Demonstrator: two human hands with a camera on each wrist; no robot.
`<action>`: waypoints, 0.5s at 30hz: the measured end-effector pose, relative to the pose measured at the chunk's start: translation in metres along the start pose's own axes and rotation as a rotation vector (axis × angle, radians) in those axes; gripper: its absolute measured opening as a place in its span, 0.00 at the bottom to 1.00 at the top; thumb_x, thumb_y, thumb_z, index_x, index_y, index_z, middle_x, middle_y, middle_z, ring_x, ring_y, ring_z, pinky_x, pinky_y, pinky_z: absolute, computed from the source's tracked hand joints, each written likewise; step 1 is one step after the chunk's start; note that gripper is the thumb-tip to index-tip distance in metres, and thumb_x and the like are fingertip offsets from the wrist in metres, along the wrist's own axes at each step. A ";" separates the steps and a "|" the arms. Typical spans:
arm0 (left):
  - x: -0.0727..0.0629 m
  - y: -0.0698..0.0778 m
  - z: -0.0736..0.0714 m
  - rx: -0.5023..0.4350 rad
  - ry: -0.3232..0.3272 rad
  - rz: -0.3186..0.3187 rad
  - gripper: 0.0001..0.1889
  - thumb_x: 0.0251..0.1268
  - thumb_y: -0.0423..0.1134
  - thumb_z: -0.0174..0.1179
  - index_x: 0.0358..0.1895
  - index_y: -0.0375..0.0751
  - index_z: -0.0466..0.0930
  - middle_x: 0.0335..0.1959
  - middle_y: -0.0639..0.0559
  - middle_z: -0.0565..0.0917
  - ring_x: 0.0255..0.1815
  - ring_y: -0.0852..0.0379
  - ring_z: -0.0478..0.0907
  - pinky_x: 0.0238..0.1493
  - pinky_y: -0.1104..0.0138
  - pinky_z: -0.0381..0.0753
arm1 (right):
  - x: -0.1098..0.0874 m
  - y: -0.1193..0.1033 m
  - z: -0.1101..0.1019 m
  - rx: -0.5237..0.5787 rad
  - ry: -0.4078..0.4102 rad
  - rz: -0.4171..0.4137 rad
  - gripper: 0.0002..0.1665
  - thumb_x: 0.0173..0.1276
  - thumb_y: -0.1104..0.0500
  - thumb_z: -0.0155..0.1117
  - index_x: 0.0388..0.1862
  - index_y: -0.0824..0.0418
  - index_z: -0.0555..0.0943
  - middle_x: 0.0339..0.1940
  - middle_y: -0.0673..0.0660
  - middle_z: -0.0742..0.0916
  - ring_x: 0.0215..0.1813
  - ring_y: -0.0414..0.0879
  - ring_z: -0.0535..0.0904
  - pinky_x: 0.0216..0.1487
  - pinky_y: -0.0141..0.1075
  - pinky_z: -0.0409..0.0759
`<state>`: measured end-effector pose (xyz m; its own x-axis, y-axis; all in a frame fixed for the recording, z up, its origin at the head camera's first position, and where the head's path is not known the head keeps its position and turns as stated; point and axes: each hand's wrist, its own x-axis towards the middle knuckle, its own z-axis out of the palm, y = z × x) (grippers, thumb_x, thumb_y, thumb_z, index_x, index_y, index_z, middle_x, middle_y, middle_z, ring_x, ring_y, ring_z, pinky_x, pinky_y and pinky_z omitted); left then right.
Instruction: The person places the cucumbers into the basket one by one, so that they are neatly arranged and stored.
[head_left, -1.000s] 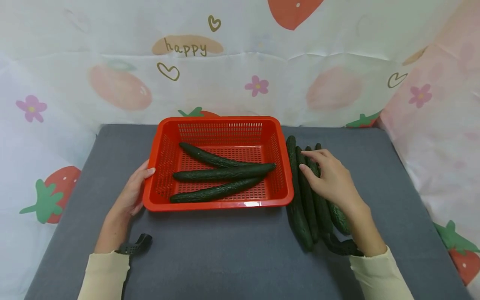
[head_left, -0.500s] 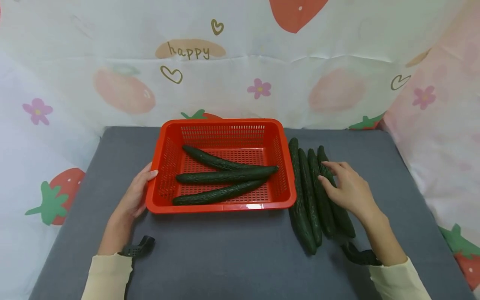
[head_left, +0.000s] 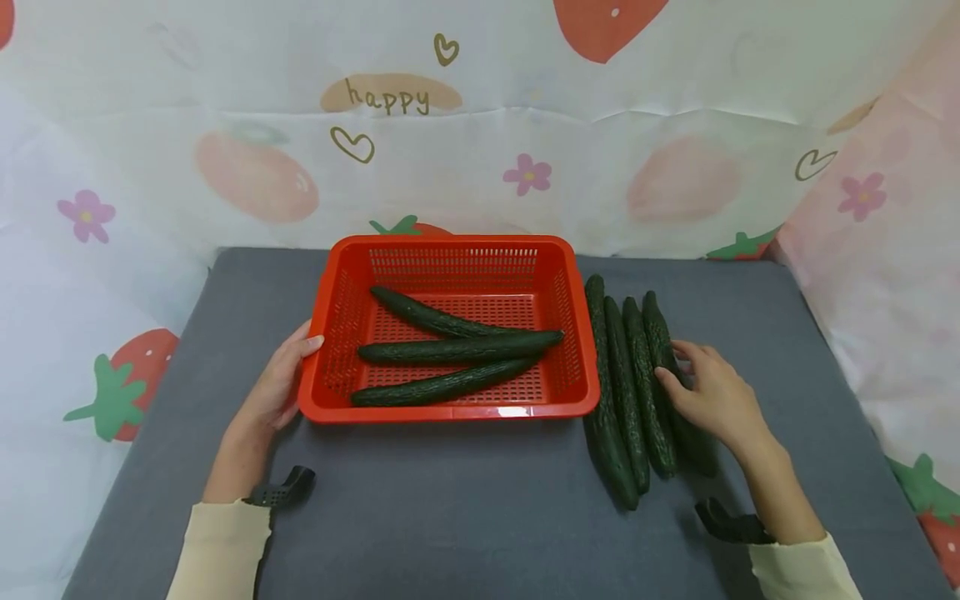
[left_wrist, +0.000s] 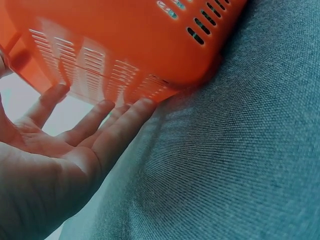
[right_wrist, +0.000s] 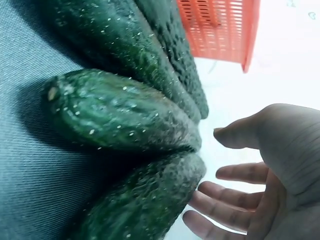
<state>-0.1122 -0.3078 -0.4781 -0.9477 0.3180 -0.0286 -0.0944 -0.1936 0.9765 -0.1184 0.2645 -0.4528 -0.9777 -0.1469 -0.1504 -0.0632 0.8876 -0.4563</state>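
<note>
Right hand [head_left: 716, 396] wide, fingers spread about rightmost cucumber [head_left: 692, 437]; contact cannot be told. Left hand [head_left: 272, 385] grips red plastic basket [head_left: 420, 413] at left rim, near desk's [head_left: 480, 508] far edge. Judged under half done: three cucumbers [head_left: 459, 347] inside, four outside toward desk's right edge. Right fingertips partly hidden in head view; desk's near edge cut off.

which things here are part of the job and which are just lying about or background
Likely part of the job:
red basket, held by the left hand
three cucumbers inside it
four cucumbers beside it, the right hand at the rightmost one

Likely just the setting:
grey-covered table
patterned cloth behind
black wrist devices, worn
</note>
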 end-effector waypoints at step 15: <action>0.001 0.000 0.001 0.014 0.014 -0.008 0.22 0.88 0.41 0.39 0.78 0.44 0.59 0.52 0.55 0.86 0.46 0.63 0.88 0.47 0.69 0.90 | 0.000 0.016 0.014 0.030 -0.035 0.053 0.40 0.83 0.48 0.58 0.79 0.75 0.64 0.64 0.81 0.81 0.58 0.74 0.82 0.50 0.66 0.81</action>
<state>-0.1132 -0.3066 -0.4777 -0.9513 0.3059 -0.0389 -0.0972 -0.1777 0.9793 -0.1171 0.2729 -0.4725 -0.9718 -0.1157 -0.2055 -0.0050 0.8813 -0.4725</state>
